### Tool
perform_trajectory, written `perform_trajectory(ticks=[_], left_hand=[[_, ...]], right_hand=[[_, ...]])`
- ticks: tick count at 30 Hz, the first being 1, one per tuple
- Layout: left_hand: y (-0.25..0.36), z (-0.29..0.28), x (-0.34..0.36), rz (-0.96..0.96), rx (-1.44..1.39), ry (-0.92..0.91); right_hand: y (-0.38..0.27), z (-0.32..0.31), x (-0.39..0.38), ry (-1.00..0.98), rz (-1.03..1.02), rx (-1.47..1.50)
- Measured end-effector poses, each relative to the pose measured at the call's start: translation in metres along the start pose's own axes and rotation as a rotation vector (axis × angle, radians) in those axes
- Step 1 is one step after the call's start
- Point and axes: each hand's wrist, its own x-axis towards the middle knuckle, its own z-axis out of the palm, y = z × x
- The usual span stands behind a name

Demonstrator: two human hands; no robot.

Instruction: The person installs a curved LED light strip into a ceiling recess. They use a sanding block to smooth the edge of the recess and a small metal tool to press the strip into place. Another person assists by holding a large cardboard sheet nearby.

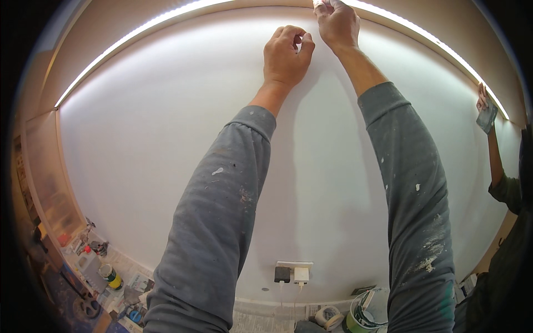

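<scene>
Both my arms, in grey paint-spotted sleeves, reach up in front of a white wall panel (166, 166). My left hand (287, 55) is raised near the panel's top, fingers curled in toward the thumb; whatever they hold, if anything, is hidden. Higher up, my right hand (338, 25) is closed at the lit LED strip (388, 15) along the upper edge. A small whitish bit shows at its fingertips, cut off by the top of the picture, so its kind is unclear.
At the right, another person's hand (482, 99) holds a grey flat pad (487, 116) near the strip. Two plugged-in adapters (291, 274) sit low on the wall. Below are a tape roll (329, 317), a clear bucket (369, 311), and a yellow-black can (110, 276) at left.
</scene>
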Motion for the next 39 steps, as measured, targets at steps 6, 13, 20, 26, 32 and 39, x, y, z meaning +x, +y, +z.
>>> perform_trajectory(ticks=[6, 13, 20, 26, 32, 39], left_hand=[[0.001, 0.002, 0.0, 0.002, -0.005, 0.004], [0.0, 0.002, -0.001, -0.021, -0.011, -0.011], [0.001, 0.003, -0.002, -0.011, -0.017, -0.007], [0.0, -0.001, 0.002, -0.026, -0.001, -0.004], [-0.001, 0.003, 0.005, -0.009, -0.026, 0.008], [-0.004, 0.001, 0.001, -0.004, -0.036, 0.014]], right_hand=[[0.005, -0.003, 0.003, 0.009, -0.084, -0.011], [0.008, -0.005, 0.005, -0.015, -0.182, -0.012], [-0.002, -0.011, 0.012, -0.045, -0.212, 0.038], [-0.006, -0.014, 0.013, -0.097, -0.232, 0.012], [0.005, -0.006, 0.02, 0.01, -0.362, 0.032], [-0.004, -0.008, 0.014, -0.136, -0.208, -0.076]])
